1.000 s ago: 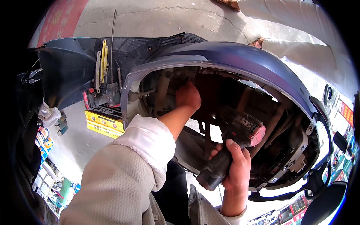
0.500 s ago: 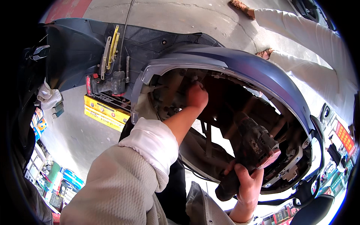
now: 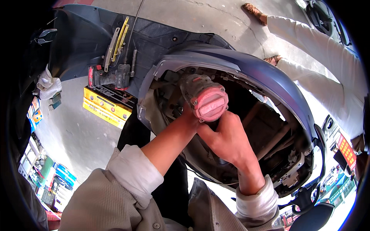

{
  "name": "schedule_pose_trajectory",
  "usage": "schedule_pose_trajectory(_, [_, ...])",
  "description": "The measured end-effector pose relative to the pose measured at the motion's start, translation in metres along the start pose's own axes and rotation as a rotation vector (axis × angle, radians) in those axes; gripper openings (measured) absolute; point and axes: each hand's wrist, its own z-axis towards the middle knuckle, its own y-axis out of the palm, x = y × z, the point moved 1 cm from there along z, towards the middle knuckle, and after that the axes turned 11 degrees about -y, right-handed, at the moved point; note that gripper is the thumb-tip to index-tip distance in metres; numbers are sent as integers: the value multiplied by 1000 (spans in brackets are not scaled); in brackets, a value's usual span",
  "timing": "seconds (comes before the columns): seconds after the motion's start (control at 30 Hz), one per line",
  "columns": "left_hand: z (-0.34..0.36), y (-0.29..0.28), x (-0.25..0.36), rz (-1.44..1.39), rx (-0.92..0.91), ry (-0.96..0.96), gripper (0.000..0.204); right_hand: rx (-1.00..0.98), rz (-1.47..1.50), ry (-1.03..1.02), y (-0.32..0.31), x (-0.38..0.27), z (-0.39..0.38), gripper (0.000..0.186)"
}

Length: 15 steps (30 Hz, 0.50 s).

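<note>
My right hand (image 3: 230, 139) is closed round the handle of a worn cordless impact wrench (image 3: 211, 104), its pinkish-red rear cap facing up. The tool points down into the left part of an oval opening in a blue-grey vehicle body shell (image 3: 266, 79). My left hand (image 3: 188, 120) reaches into the same opening, close beside the tool's body; its fingers are hidden behind the tool. Inside the opening, brown-grey frame tubes (image 3: 271, 144) and brackets show on the right. What the tool's tip touches is out of sight.
On the dark plastic panel (image 3: 77, 46) at left lie a second cordless tool (image 3: 122, 77), a socket extension (image 3: 133, 63) and yellow strips (image 3: 122, 38). A yellow-black box (image 3: 106, 106) stands below. A person in white trousers (image 3: 304, 38) is at upper right; a mirror (image 3: 314, 217) is lower right.
My right hand has brought the impact wrench from the right side of the opening up and left, beside my left hand. The left hand now sits lower, partly behind the tool.
</note>
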Motion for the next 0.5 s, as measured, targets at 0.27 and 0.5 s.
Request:
schedule_pose_trajectory(0.27, [-87,56,26,345,574,138,49,13,50,65,29,30,56,42])
schedule_pose_trajectory(0.5, [-91,41,28,423,457,223,58,65,-107,47,50,28,62,37])
